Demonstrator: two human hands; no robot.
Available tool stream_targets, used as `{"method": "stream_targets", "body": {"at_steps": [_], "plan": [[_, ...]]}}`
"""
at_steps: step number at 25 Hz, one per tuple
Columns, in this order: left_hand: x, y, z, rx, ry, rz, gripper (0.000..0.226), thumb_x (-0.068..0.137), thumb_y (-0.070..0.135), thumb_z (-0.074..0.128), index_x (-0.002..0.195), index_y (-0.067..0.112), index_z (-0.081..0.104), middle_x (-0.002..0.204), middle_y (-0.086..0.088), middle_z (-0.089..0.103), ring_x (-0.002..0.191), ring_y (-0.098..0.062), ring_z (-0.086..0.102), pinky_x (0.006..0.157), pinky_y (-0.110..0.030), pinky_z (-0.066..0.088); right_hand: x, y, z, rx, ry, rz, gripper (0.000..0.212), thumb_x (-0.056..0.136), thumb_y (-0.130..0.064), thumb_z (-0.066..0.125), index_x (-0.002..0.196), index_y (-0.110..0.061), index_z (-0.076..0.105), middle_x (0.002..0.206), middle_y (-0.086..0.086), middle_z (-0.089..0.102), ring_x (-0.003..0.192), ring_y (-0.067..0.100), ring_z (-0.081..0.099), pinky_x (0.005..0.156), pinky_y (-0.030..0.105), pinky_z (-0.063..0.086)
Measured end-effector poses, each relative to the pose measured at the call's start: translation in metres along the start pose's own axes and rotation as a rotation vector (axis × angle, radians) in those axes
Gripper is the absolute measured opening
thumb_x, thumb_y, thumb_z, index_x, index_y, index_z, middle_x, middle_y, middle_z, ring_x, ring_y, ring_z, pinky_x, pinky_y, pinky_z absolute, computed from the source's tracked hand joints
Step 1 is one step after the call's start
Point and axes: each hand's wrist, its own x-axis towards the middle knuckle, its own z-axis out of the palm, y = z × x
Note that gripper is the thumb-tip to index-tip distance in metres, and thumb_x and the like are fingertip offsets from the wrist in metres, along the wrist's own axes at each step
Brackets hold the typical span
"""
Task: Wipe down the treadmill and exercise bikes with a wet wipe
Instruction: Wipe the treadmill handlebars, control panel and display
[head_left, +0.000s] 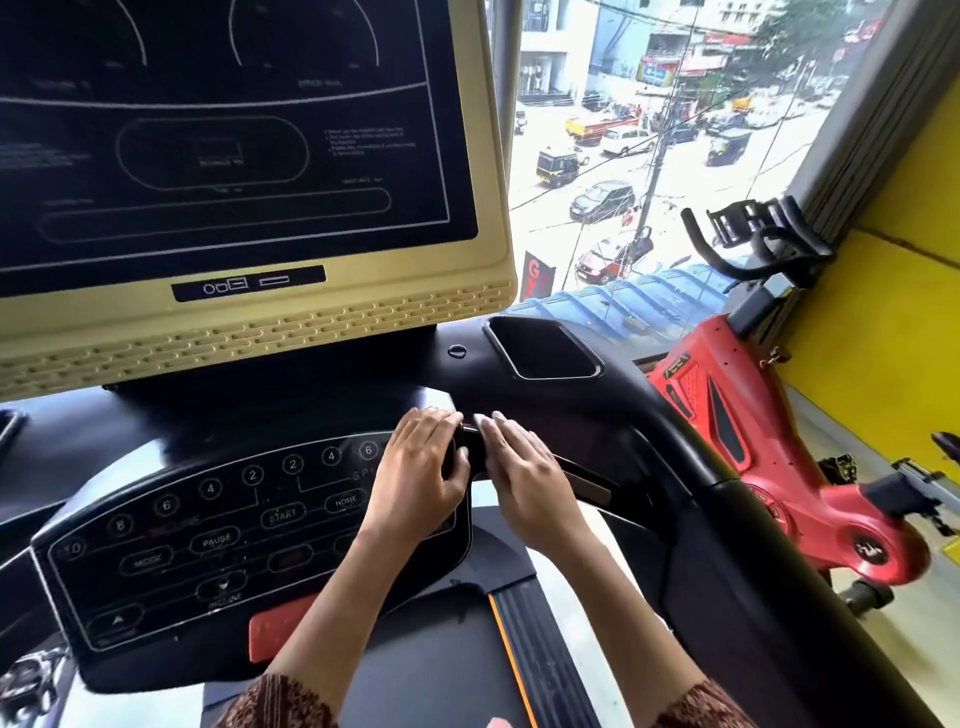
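I stand on the treadmill, facing its black button panel and the cream-framed screen above it. My left hand lies over the panel's right end, with its thumb and fingers curled round a small dark object. I cannot tell what that object is. My right hand is right beside it, fingers straight and flat, fingertips touching the same dark object. No wet wipe shows. A red exercise bike stands to the right of the treadmill.
The treadmill's black right handrail curves between my hands and the bike. A recessed tray sits on the console top. The belt and red safety tab lie below. A window overlooks a street; a yellow wall is at right.
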Motion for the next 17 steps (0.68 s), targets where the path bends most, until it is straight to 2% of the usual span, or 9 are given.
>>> {"method": "stream_targets", "body": {"at_steps": [2, 3, 5, 6, 8, 10, 13, 15, 17], "plan": [[-0.001, -0.001, 0.002, 0.000, 0.005, 0.003, 0.045, 0.083, 0.026, 0.045, 0.110, -0.003, 0.066, 0.108, -0.015, 0.068, 0.103, -0.031, 0.064, 0.107, -0.032, 0.030, -0.029, 0.018, -0.004, 0.035, 0.039, 0.038, 0.052, 0.097, -0.022, 0.021, 0.147, -0.012, 0.030, 0.152, 0.004, 0.033, 0.144, 0.021, 0.023, 0.118, 0.031, 0.018], [-0.001, -0.001, 0.002, -0.002, 0.008, 0.005, 0.045, 0.083, 0.026, 0.045, 0.109, -0.003, 0.067, 0.108, -0.015, 0.068, 0.103, -0.031, 0.065, 0.107, -0.032, 0.030, -0.040, 0.021, -0.004, 0.069, 0.090, 0.091, 0.051, 0.095, -0.014, 0.023, 0.146, -0.011, 0.032, 0.152, 0.002, 0.032, 0.144, 0.022, 0.022, 0.117, 0.032, 0.020], [0.000, -0.002, 0.003, -0.003, 0.017, 0.011, 0.044, 0.083, 0.025, 0.045, 0.108, -0.003, 0.067, 0.107, -0.015, 0.068, 0.102, -0.031, 0.065, 0.106, -0.033, 0.030, -0.048, 0.016, 0.004, 0.048, 0.246, 0.202, 0.052, 0.088, 0.001, 0.034, 0.138, -0.006, 0.048, 0.144, 0.005, 0.043, 0.137, 0.030, 0.035, 0.107, 0.038, 0.038], [0.000, -0.002, 0.004, -0.002, 0.019, 0.015, 0.044, 0.083, 0.025, 0.045, 0.108, -0.003, 0.066, 0.107, -0.015, 0.068, 0.102, -0.031, 0.065, 0.106, -0.033, 0.031, -0.044, 0.010, 0.011, -0.006, 0.298, 0.204, 0.049, 0.086, 0.003, 0.041, 0.133, -0.004, 0.054, 0.138, 0.010, 0.051, 0.130, 0.035, 0.044, 0.097, 0.042, 0.048], [0.000, -0.002, 0.003, -0.001, 0.012, 0.020, 0.044, 0.083, 0.026, 0.045, 0.109, -0.003, 0.066, 0.108, -0.015, 0.068, 0.103, -0.031, 0.064, 0.106, -0.033, 0.031, -0.026, -0.004, 0.021, -0.057, 0.278, 0.100, 0.048, 0.083, 0.002, 0.053, 0.130, -0.002, 0.056, 0.128, 0.015, 0.060, 0.121, 0.036, 0.054, 0.093, 0.046, 0.051], [0.000, -0.002, 0.002, -0.002, 0.004, 0.022, 0.045, 0.085, 0.027, 0.045, 0.111, -0.003, 0.065, 0.109, -0.015, 0.067, 0.105, -0.031, 0.064, 0.106, -0.033, 0.031, -0.007, -0.009, 0.019, -0.043, 0.235, 0.001, 0.044, 0.089, -0.006, 0.049, 0.132, -0.004, 0.055, 0.126, 0.013, 0.061, 0.119, 0.031, 0.055, 0.098, 0.045, 0.048], [0.000, -0.003, 0.002, 0.006, 0.006, 0.021, 0.045, 0.084, 0.027, 0.044, 0.111, -0.003, 0.065, 0.109, -0.014, 0.067, 0.104, -0.031, 0.064, 0.106, -0.033, 0.031, -0.014, 0.007, 0.013, -0.087, 0.171, -0.071, 0.044, 0.093, -0.017, 0.041, 0.134, -0.008, 0.053, 0.137, 0.007, 0.055, 0.130, 0.026, 0.047, 0.107, 0.041, 0.039], [-0.001, -0.002, 0.002, 0.011, 0.009, 0.020, 0.044, 0.084, 0.026, 0.044, 0.110, -0.003, 0.065, 0.109, -0.015, 0.067, 0.104, -0.031, 0.064, 0.106, -0.033, 0.031, -0.034, 0.026, 0.007, -0.074, 0.205, -0.063, 0.042, 0.097, -0.020, 0.039, 0.135, -0.009, 0.053, 0.141, 0.005, 0.051, 0.134, 0.023, 0.043, 0.111, 0.037, 0.033], [0.000, -0.002, 0.003, 0.007, 0.010, 0.020, 0.044, 0.084, 0.026, 0.044, 0.110, -0.003, 0.065, 0.108, -0.015, 0.067, 0.104, -0.031, 0.064, 0.106, -0.033, 0.031, -0.047, 0.039, -0.001, 0.020, 0.284, 0.027, 0.036, 0.099, -0.018, 0.041, 0.128, -0.006, 0.059, 0.132, 0.008, 0.059, 0.128, 0.024, 0.051, 0.106, 0.040, 0.039]]}}
